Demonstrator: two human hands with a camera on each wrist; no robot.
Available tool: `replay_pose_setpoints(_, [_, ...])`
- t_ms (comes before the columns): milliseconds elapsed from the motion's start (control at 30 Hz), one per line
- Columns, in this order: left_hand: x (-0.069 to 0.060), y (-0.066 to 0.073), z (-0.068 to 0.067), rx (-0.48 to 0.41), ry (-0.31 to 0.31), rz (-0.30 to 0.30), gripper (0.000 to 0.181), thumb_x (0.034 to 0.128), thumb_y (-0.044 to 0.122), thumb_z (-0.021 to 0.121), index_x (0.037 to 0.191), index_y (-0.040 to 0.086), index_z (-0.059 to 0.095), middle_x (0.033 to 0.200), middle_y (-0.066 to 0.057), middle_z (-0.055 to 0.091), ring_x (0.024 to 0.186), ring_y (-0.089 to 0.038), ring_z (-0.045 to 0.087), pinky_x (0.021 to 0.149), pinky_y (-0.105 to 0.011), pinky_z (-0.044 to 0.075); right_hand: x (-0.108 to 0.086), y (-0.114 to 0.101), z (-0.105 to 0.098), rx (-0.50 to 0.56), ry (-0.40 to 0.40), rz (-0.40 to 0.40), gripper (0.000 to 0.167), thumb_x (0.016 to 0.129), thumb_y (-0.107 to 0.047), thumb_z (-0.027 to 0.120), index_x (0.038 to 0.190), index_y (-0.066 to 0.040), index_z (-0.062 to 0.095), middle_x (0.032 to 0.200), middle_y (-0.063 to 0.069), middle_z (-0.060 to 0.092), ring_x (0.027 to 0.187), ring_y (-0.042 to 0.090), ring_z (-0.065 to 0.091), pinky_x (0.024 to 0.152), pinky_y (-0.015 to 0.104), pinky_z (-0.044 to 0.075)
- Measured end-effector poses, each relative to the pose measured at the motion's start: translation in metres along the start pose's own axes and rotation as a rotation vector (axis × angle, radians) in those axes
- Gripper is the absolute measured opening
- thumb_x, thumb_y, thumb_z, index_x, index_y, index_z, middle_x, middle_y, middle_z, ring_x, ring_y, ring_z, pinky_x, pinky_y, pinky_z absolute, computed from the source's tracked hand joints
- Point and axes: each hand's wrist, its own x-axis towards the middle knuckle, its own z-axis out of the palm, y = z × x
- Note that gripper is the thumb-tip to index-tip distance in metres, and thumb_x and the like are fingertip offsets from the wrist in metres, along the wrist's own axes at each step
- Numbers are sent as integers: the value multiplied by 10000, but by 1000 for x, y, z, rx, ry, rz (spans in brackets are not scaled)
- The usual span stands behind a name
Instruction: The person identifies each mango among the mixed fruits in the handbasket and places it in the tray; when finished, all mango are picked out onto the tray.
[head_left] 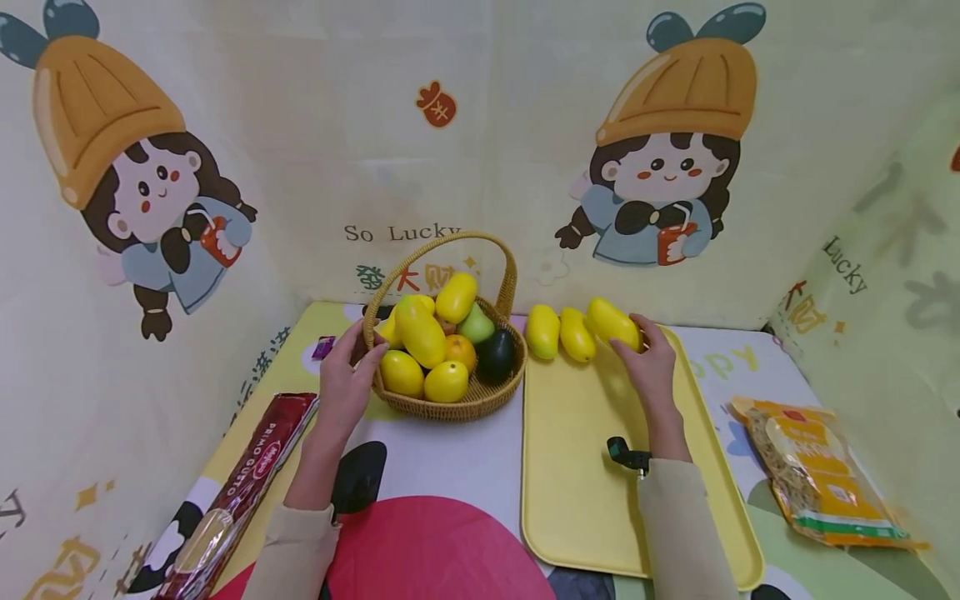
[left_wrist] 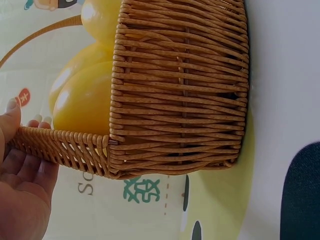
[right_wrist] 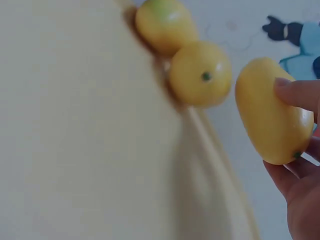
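Observation:
My left hand (head_left: 347,371) grips the left rim of the wicker basket (head_left: 465,408), thumb on top and fingers beneath in the left wrist view. Yellow mangoes (head_left: 420,332), lemons (head_left: 446,382), an orange (head_left: 460,353), a green pear (head_left: 476,323) and a dark eggplant-like item (head_left: 497,357) fill the basket. With thumb and fingers, my right hand (head_left: 651,367) holds a mango (head_left: 613,323) above the back of the yellow tray (head_left: 581,467). Two more mangoes (head_left: 542,332) (head_left: 577,335) lie at the tray's back edge, left of the held one.
A long red packet (head_left: 251,475) lies on the left. An orange and clear bag (head_left: 825,475) rests right of the tray. Behind the basket and tray stands a printed backdrop (head_left: 487,167), and a small purple wrapper (head_left: 323,347) is by my left hand.

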Motion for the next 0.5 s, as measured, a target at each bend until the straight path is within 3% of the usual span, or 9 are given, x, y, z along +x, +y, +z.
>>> replay_pose_setpoints(100, [-1, 0, -1, 1, 9, -15, 439, 1007, 282, 579, 1428, 202, 484, 1211, -44, 602, 1239, -187, 569, 1096, -451, 480, 4, 14, 3, -30, 3, 26, 548, 876, -198, 755, 1385, -123, 568, 1383, 106, 566, 1188, 257, 532, 892, 181, 451])
replay_pose_setpoints(300, [-1, 0, -1, -14, -1, -8, 440, 1005, 290, 578, 1426, 202, 483, 1213, -52, 601, 1244, -199, 566, 1103, -462, 472, 8, 28, 1, -90, 46, 7, 559, 859, -103, 736, 1387, -66, 554, 1370, 197, 547, 1226, 352, 498, 1050, 472, 423])
replay_pose_setpoints(500, [0, -1, 0, -22, -5, 6, 439, 1001, 285, 584, 1423, 208, 488, 1212, -55, 610, 1250, -204, 566, 1107, -473, 466, 9, 33, -2, -205, 6, -78, 493, 874, -71, 708, 1346, -17, 575, 1368, 244, 531, 1295, 420, 469, 1144, 545, 349])
